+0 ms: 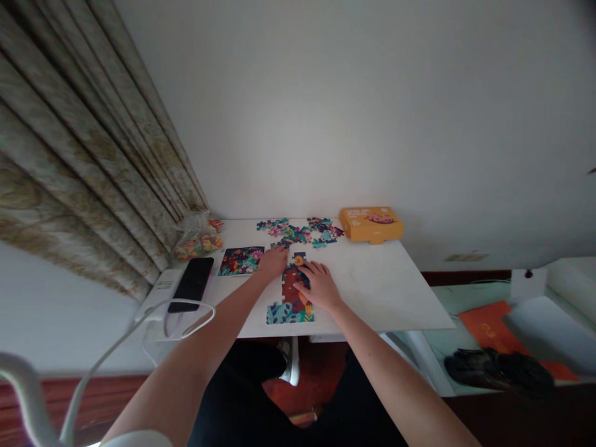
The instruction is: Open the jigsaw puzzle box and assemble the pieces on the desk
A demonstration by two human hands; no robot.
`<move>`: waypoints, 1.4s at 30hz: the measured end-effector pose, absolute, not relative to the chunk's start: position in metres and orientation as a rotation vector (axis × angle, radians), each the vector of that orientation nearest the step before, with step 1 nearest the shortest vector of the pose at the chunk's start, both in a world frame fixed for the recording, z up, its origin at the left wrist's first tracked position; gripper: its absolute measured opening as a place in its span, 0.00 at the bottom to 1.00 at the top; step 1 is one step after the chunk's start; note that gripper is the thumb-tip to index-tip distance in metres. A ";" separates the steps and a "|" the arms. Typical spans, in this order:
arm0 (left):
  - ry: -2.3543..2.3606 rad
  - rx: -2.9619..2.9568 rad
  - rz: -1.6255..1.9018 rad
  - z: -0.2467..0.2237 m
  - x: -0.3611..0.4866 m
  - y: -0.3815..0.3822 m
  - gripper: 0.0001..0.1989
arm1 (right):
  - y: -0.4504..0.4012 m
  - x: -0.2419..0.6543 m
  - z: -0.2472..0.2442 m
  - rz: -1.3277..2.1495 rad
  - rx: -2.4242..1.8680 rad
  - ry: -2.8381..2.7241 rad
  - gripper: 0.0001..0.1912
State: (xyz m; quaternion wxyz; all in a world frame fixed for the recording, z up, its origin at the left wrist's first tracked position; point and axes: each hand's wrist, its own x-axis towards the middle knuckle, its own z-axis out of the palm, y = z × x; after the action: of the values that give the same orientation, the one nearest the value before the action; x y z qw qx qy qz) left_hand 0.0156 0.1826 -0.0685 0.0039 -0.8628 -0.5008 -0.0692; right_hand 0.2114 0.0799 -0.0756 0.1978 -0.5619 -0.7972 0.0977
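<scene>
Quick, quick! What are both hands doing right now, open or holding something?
Left hand: at the loose puzzle pieces; can't tell if it's holding one.
Right hand: open, over the joined puzzle.

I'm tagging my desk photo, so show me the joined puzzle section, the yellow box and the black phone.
Joined puzzle section (290,298), head view: its red part.
Yellow box (371,221), head view: its printed top.
Black phone (192,283), head view: its dark screen.

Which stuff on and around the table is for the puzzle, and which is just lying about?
Job:
- partly assembled puzzle
- loose pieces
- picture card
- yellow box, probably

Lying about:
- phone
- black shoes

Unclear: plastic bag
</scene>
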 end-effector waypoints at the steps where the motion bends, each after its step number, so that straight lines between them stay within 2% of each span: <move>1: -1.572 -2.704 -0.224 -0.070 0.014 0.188 0.20 | 0.080 0.211 -0.076 0.279 -1.572 -2.230 0.28; 8: -1.662 -2.666 -0.347 -0.080 0.010 0.205 0.20 | 0.081 0.212 -0.073 0.291 -1.570 -2.224 0.28; 20: -1.548 -2.757 -0.807 -0.094 -0.008 0.140 0.18 | 0.080 0.213 -0.076 0.249 -1.529 -2.190 0.26; 23: -1.438 -2.860 -0.813 -0.091 -0.009 0.125 0.17 | 0.081 0.213 -0.076 0.242 -1.496 -2.176 0.24; 29: -1.252 -3.044 -0.664 -0.081 -0.006 0.100 0.27 | 0.089 0.217 -0.089 0.357 -1.418 -1.954 0.17; 36: -1.372 -2.964 -0.725 -0.073 -0.004 0.096 0.22 | 0.122 0.240 -0.105 0.552 -1.428 -1.596 0.13; 42: -1.447 -2.873 -0.900 -0.080 -0.003 0.102 0.16 | 0.189 0.262 -0.088 0.349 -1.731 -1.764 0.12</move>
State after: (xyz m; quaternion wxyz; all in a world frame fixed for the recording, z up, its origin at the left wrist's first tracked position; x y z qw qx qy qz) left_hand -0.0033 0.1020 -0.0797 -0.0991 -0.8559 -0.4310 -0.2681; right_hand 0.2616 0.1891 -0.0876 0.3171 -0.6578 -0.6702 0.1325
